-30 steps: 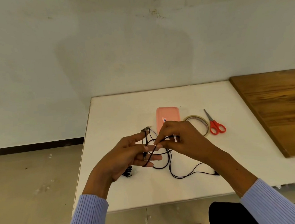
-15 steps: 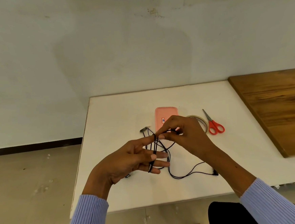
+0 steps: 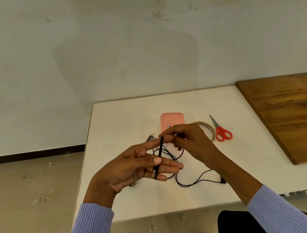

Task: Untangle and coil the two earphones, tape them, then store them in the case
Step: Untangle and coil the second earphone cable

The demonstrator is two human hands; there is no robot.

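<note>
My left hand [image 3: 134,165] pins the earphone cord [image 3: 160,150] under its thumb; my right hand [image 3: 191,141] pinches it farther up.

Soft, even light, moderately bright. A broad, faint shadow lies on the wall [image 3: 126,59] above the worktop [image 3: 120,122], whose edges bow with wide-angle distortion. Fine detail looks slightly smeared throughout.

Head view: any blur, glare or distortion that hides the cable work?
Head view: even light, no glare; faint shadow on the wall; wide-angle stretch at the corners; the left hand and right hand slightly soft, yet the black cable reads clearly.
</note>
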